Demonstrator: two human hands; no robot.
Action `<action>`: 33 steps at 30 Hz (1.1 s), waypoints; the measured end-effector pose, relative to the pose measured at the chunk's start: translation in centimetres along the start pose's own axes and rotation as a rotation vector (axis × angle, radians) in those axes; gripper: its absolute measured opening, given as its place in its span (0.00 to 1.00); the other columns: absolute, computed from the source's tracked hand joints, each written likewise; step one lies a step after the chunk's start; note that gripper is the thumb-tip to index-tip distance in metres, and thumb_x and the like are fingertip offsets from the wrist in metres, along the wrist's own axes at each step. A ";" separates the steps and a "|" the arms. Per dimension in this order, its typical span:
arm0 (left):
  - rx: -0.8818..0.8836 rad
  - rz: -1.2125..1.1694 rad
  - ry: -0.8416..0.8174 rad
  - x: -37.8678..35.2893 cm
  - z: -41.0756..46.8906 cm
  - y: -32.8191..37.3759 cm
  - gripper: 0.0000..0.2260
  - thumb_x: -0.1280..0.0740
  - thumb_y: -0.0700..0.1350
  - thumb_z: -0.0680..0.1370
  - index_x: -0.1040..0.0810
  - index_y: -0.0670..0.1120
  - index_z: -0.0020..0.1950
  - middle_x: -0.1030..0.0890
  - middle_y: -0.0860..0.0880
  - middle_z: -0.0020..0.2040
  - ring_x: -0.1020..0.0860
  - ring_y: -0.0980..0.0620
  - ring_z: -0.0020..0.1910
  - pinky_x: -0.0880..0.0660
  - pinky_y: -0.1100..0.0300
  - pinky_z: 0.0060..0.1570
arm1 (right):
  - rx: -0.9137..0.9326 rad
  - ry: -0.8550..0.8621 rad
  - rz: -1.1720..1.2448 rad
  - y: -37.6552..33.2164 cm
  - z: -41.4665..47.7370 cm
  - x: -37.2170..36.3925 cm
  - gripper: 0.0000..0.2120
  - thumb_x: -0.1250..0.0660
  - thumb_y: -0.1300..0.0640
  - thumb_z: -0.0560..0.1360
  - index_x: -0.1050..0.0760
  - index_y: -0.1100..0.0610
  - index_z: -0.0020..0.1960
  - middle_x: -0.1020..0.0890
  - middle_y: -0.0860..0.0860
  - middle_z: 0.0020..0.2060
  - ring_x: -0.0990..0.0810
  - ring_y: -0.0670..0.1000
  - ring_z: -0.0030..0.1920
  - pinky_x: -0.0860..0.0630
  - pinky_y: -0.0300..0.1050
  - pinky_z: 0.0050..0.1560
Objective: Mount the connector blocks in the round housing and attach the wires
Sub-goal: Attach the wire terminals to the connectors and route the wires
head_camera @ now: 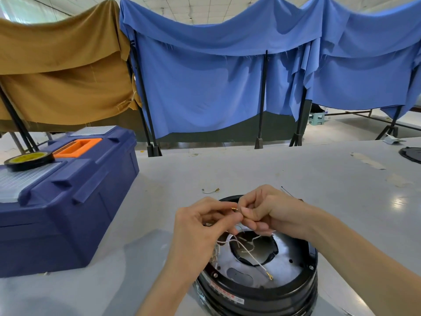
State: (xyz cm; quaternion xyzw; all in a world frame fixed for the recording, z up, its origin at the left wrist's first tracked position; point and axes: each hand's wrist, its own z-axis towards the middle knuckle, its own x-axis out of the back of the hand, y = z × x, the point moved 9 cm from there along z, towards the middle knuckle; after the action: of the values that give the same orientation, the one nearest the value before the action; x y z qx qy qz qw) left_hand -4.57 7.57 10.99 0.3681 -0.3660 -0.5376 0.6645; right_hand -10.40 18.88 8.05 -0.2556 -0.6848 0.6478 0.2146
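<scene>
The round black housing [293, 290] stands on the table close to me, its silver inner plate and dark centre opening facing up. Above its far rim my left hand [198, 226] and my right hand [262, 210] meet, both pinching a thin white wire with a small brass terminal [234, 209] showing between the fingertips. More white wires [248, 250] run down from the hands into the housing; one ends in a brass ring terminal [270, 275] lying on the silver plate. Any connector blocks are hidden by my left hand.
A dark blue toolbox [68, 201] with an orange handle stands to the left, a roll of black tape [29, 160] on its lid. A short loose wire with a brass end [210, 190] lies beyond the housing. A black round part [411, 153] sits at the far right edge.
</scene>
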 end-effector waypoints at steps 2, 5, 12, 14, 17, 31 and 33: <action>-0.002 -0.067 0.003 0.0 0.3 0.2 0.04 0.25 0.40 0.68 0.14 0.46 0.42 0.17 0.46 0.40 0.18 0.47 0.32 0.21 0.61 0.37 | 0.048 -0.006 0.054 -0.3 0.0 -0.5 0.10 0.36 0.67 0.76 0.19 0.63 0.38 0.25 0.54 0.27 0.33 0.46 0.22 0.34 0.36 0.23; 0.060 -0.153 0.024 0.1 0.6 -0.1 0.03 0.26 0.42 0.68 0.15 0.46 0.40 0.18 0.44 0.40 0.19 0.49 0.32 0.25 0.66 0.35 | 0.092 0.002 0.106 -0.5 0.2 -0.8 0.06 0.34 0.64 0.75 0.22 0.67 0.43 0.23 0.56 0.29 0.30 0.47 0.24 0.32 0.36 0.24; 0.121 0.070 0.199 2.1 1.7 -0.9 0.01 0.29 0.47 0.75 0.18 0.52 0.43 0.16 0.54 0.40 0.22 0.60 0.34 0.27 0.68 0.34 | 0.121 0.230 -0.021 -1.0 0.0 0.9 0.15 0.31 0.56 0.75 0.21 0.68 0.53 0.16 0.65 0.43 0.17 0.58 0.40 0.17 0.49 0.44; 0.130 0.056 0.211 2.5 2.1 -1.1 0.02 0.30 0.46 0.76 0.19 0.49 0.45 0.16 0.54 0.40 0.21 0.58 0.37 0.26 0.66 0.35 | 0.083 0.180 -0.118 -0.9 -0.5 0.4 0.13 0.29 0.58 0.75 0.20 0.69 0.51 0.16 0.64 0.41 0.17 0.58 0.36 0.19 0.45 0.36; 0.166 -0.028 0.206 2.3 2.3 -1.4 0.03 0.30 0.43 0.76 0.18 0.45 0.46 0.15 0.50 0.39 0.19 0.56 0.38 0.25 0.66 0.34 | 0.046 0.172 -0.183 -0.2 -1.0 0.0 0.08 0.27 0.64 0.74 0.20 0.71 0.47 0.17 0.64 0.35 0.19 0.56 0.30 0.23 0.42 0.30; 0.260 -0.069 0.096 0.0 1.5 -2.8 0.01 0.28 0.42 0.74 0.16 0.45 0.43 0.15 0.48 0.37 0.17 0.54 0.36 0.25 0.69 0.34 | 0.069 0.244 -0.110 1.2 -1.1 0.3 0.06 0.25 0.63 0.72 0.18 0.67 0.44 0.17 0.63 0.34 0.20 0.54 0.28 0.22 0.42 0.32; 0.253 -0.071 0.128 0.2 1.6 -2.9 0.01 0.27 0.41 0.74 0.16 0.45 0.43 0.15 0.48 0.36 0.17 0.55 0.36 0.25 0.70 0.34 | 0.058 0.237 -0.117 1.3 -1.0 0.2 0.06 0.24 0.63 0.71 0.18 0.66 0.43 0.17 0.63 0.34 0.20 0.53 0.28 0.22 0.41 0.32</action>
State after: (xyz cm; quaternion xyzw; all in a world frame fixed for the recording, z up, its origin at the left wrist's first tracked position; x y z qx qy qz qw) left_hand -7.26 6.82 9.24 0.4952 -0.3746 -0.4856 0.6154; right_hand -9.84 19.87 6.79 -0.2835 -0.6495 0.6189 0.3388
